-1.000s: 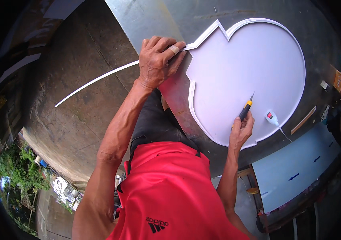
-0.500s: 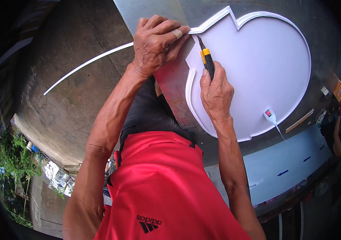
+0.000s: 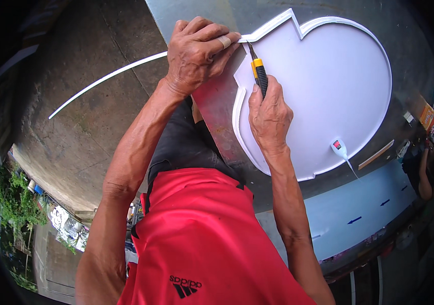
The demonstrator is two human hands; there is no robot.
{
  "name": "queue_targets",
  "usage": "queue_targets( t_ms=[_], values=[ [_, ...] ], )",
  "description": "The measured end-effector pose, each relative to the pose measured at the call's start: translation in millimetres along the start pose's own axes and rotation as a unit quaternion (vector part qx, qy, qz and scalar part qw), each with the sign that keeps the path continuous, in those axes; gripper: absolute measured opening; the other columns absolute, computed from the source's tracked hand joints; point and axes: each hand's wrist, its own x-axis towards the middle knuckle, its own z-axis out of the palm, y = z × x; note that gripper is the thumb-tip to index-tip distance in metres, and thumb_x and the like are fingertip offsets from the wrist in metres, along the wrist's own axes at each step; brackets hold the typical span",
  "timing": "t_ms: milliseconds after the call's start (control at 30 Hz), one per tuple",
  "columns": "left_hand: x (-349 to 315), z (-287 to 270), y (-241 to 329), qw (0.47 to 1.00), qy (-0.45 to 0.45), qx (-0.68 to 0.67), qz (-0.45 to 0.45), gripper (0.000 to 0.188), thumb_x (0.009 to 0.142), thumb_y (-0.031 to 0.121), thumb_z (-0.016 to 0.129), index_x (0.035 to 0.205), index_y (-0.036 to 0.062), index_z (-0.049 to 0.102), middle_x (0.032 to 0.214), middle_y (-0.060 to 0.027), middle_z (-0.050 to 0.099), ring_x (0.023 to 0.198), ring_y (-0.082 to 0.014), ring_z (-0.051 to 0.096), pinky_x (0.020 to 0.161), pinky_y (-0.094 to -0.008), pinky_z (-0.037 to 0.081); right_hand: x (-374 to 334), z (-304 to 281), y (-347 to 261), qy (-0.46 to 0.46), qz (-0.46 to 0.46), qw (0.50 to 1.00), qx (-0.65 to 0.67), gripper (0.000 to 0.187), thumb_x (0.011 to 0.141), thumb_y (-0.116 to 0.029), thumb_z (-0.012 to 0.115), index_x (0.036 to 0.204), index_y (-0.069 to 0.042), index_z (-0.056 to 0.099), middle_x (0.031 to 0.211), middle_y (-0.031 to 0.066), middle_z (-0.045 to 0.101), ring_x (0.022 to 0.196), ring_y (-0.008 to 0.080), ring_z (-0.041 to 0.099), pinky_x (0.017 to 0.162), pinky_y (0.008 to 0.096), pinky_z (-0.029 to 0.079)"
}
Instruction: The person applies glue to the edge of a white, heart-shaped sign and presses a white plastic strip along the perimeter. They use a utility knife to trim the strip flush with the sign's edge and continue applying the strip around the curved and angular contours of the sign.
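Observation:
My right hand [image 3: 270, 116] is closed round a black and yellow utility knife [image 3: 259, 73]. Its blade tip meets the white edging strip [image 3: 109, 80] at the upper left rim of a flat white panel [image 3: 323, 91]. My left hand [image 3: 196, 55] pinches that strip between thumb and fingers close to the blade. Beyond my left hand the strip's loose end curves out over the floor. Stood on edge, the strip follows much of the panel's notched and rounded outline. A small bottle with a thin nozzle [image 3: 338, 148] lies on the panel's lower right.
The panel rests on a dark table [image 3: 196, 18]. To its right lie a thin wooden strip [image 3: 376, 154], an orange package [image 3: 428, 116] and small clutter. A pale blue sheet [image 3: 344, 213] with dark arrows is nearer. Another person's arm [image 3: 424, 175] shows at the far right.
The knife tip has moved slightly up and left, onto the edging strip beside my left fingers. My left hand keeps its pinch. The whole view has shifted a little.

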Motion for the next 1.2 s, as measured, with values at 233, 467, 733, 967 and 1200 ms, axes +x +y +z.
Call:
queue_targets(
  t_ms=[233,467,733,967,1200],
  values=[
    [0,0,0,1.000,-0.002,0.003,0.003,0.017,0.082,0.024,0.083,0.099,0.0197,0.082,0.094,0.0071,0.071,0.090,-0.0138,0.062,0.076,-0.0334,0.039,3,-3,-1,0.006,-0.008,1.000,0.008,0.038,0.094,-0.010,0.069,0.126,0.000,0.052,0.094,0.0153,0.065,0.070,0.0319,0.070,0.057,0.0421,0.054],
    [0,-2,1,1.000,-0.008,0.011,0.009,0.019,0.083,0.025,0.082,0.102,0.0205,0.082,0.097,0.0064,0.072,0.092,-0.0133,0.061,0.076,-0.0329,0.039,14,-11,10,-0.017,-0.046,0.999,-0.009,0.037,0.093,-0.009,0.070,0.126,-0.001,0.053,0.092,0.0133,0.063,0.069,0.0304,0.069,0.056,0.0409,0.054],
    [8,-12,7,1.000,-0.014,-0.011,0.000,0.014,0.080,0.017,0.083,0.092,0.0159,0.077,0.088,0.0024,0.067,0.083,-0.0184,0.057,0.071,-0.0378,0.038,14,-12,16,-0.021,-0.065,0.998,-0.016,0.037,0.093,-0.009,0.069,0.125,0.000,0.054,0.090,0.0139,0.063,0.069,0.0294,0.070,0.055,0.0401,0.054],
    [9,-12,7,1.000,-0.019,-0.010,-0.001,0.013,0.080,0.017,0.083,0.092,0.0151,0.077,0.088,0.0014,0.069,0.082,-0.0189,0.059,0.072,-0.0387,0.039,15,-13,15,-0.025,-0.067,0.997,-0.024,0.036,0.094,-0.010,0.068,0.124,0.001,0.054,0.089,0.0140,0.063,0.068,0.0291,0.070,0.054,0.0395,0.054],
    [9,-12,7,1.000,-0.016,-0.011,0.002,0.013,0.081,0.018,0.082,0.092,0.0152,0.077,0.089,0.0013,0.069,0.082,-0.0186,0.059,0.072,-0.0381,0.038,17,-16,13,-0.051,-0.060,0.996,-0.042,0.031,0.096,-0.010,0.067,0.121,0.001,0.052,0.086,0.0134,0.059,0.067,0.0292,0.068,0.053,0.0407,0.053]
  ],
)
